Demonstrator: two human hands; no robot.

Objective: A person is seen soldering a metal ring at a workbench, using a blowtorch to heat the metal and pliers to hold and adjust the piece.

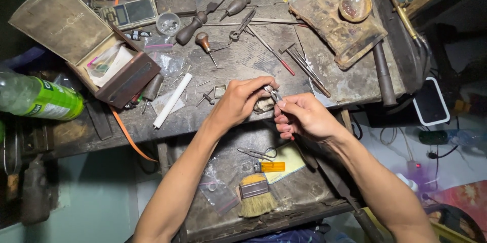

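Small metal piece (269, 90), pinched between the fingertips of both hands at the front edge of the workbench (243, 60), above the open drawer (299, 192). Workbench: dark, scarred top strewn with tools. Open box (76, 40), far left, lid raised, with packets inside; green plastic bottle (38, 98) lying beside it. Left hand (241, 102): thumb and forefinger closed together on the piece from the left. Right hand (302, 116): fingers curled, tips closed on the same piece from the right, also gripping a slim tool whose form cannot be told. Flat brush (256, 195) with pale bristles, lying in the drawer. White rod (172, 101), left of the hands. Wooden-handled gravers (203, 40), behind the hands. Small scissors (256, 153), in the drawer just above the brush.
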